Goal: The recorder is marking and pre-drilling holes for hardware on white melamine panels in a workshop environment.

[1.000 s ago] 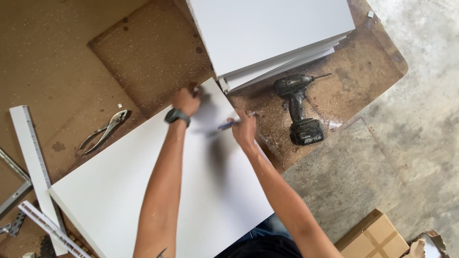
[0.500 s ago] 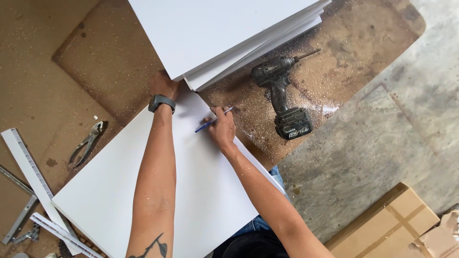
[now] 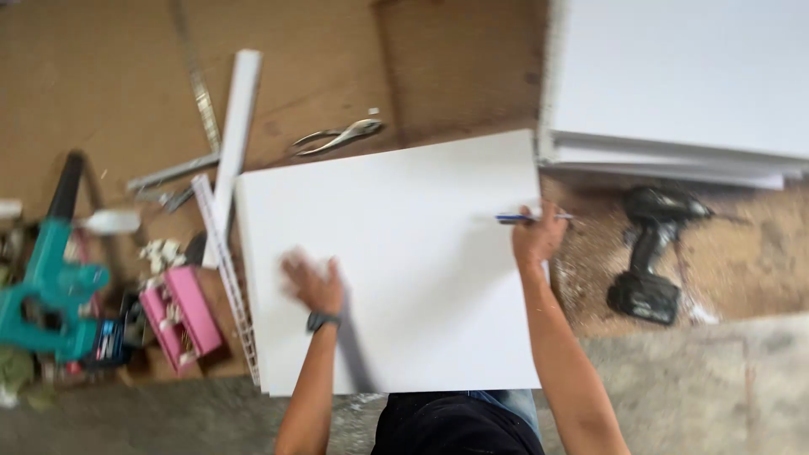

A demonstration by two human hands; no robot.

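Note:
A large white board (image 3: 396, 227) lies flat on the brown workbench in front of me. My left hand (image 3: 312, 282), with a dark watch on the wrist, rests open on the board's near left part; it is blurred. My right hand (image 3: 539, 236) is at the board's right edge and grips a blue pen (image 3: 527, 218) that points left across the board.
A stack of white boards (image 3: 674, 101) lies at the back right. A black cordless drill (image 3: 653, 253) rests in sawdust to the right. Metal snips (image 3: 337, 136), white strips (image 3: 232, 143), a pink box (image 3: 181, 316) and a teal power tool (image 3: 50, 286) lie left.
The view has swung, so the board now lies squarer to me. My left hand moved from the board's far corner to its near left part. My right hand still holds the pen.

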